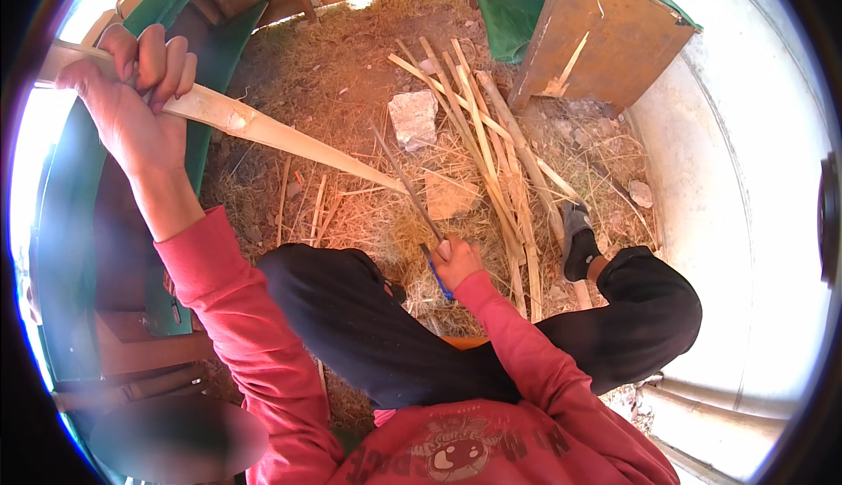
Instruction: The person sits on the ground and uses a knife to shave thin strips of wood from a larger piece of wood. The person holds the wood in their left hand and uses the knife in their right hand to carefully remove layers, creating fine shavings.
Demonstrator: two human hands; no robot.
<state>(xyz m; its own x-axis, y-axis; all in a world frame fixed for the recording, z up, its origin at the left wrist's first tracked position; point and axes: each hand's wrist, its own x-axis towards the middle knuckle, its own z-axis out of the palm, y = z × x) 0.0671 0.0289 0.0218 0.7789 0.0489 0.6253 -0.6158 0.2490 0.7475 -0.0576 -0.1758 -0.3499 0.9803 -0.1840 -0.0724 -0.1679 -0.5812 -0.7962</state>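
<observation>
Fingers of the left hand (132,112) are curled tight around a long flat strip of pale wood (263,130), raised toward the left edge of the ground, high beside the green sheeting (230,55). One short end sticks out past the thumb; the greater length leaves the other side of the fist and slants down over the middle of the ground, narrowing as it goes. Its far end meets the line of a thin dark blade (424,211), though I can't tell from here whether they touch. Fingers of the right hand (458,266) are closed on the near end of that blade, just in front of the person's lap, with something blue (438,281) showing beneath. Beyond the blade sit a tan block (452,196) and a pale stone (412,121). A loose heap of sticks (478,147) stretches toward the far edge of the straw-strewn ground (351,38), beside the person's shoe (576,231).
</observation>
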